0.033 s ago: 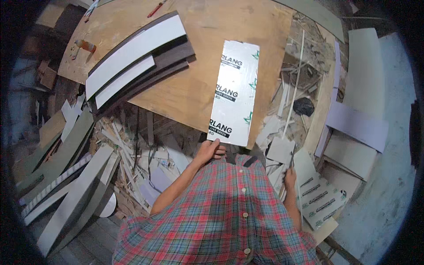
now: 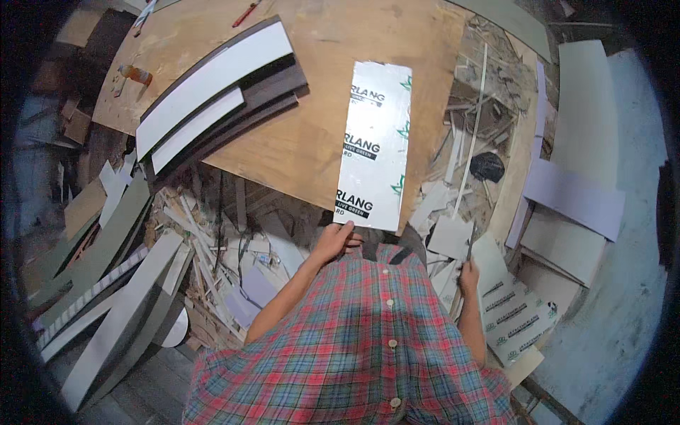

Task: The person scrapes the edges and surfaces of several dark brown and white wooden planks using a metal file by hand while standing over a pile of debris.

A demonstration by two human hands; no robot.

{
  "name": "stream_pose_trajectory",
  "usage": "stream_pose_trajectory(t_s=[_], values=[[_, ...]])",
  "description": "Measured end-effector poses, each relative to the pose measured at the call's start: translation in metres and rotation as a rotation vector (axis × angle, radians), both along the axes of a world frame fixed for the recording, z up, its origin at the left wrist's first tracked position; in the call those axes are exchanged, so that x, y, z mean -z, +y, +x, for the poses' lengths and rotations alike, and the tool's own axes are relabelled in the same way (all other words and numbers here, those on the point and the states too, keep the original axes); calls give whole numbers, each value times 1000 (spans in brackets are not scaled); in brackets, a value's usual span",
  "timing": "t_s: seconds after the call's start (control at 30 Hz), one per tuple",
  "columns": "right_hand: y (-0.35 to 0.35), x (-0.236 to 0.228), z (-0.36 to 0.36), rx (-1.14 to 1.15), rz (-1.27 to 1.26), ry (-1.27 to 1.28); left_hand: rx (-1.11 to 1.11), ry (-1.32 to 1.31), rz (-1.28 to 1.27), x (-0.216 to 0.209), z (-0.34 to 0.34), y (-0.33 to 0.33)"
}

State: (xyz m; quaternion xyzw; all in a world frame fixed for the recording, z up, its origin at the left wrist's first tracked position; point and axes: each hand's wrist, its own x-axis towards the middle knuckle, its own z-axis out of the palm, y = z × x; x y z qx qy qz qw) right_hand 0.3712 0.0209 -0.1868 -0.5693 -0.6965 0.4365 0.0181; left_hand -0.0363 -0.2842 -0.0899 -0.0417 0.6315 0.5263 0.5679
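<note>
1. Pinching the near left corner of a white board (image 2: 375, 170), the left hand (image 2: 336, 242) has its thumb on top and its fingers curled below; this grip is closed on the board, though how tightly I cannot tell.
2. The board lies lengthwise on the wooden table (image 2: 312, 142), right of the middle, its near end at the table's near edge; it bears dark and green print.
3. On the right, low beside the table, the right hand (image 2: 468, 276) closes its grip around a thin dark tool (image 2: 471, 243) that points away from the body; its exact kind is too small to tell.
4. Left of the board, well apart from it, a long white strip (image 2: 219, 81) and a shorter white strip (image 2: 198, 131) lie on dark boards (image 2: 280, 79).
5. Toward the table's far left lies an orange bottle (image 2: 136, 75); a red tool (image 2: 245, 14) rests at the far side.
6. Near the right hand is a printed sheet (image 2: 520, 322), with a lilac panel (image 2: 577, 198) farther right.
7. Scraps (image 2: 202, 255) and long boards (image 2: 127, 312) crowd the near left.
</note>
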Motion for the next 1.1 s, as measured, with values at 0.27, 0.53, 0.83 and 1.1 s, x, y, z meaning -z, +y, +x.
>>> stream_pose_trajectory(t_s=[0.27, 0.53, 0.83, 1.1], values=[[51, -59, -81, -110, -21, 178, 335, 818, -372, -36, 25, 44], [-42, -88, -73, -437, -9, 228, 899, 1434, -226, -10, 1, 57], [-154, -127, -60, -274, 157, 159, 608, 1477, 45, 22, 7, 62], [-210, -106, -115, -607, 467, 23, 584, 1736, 125, 42, -111, 124]])
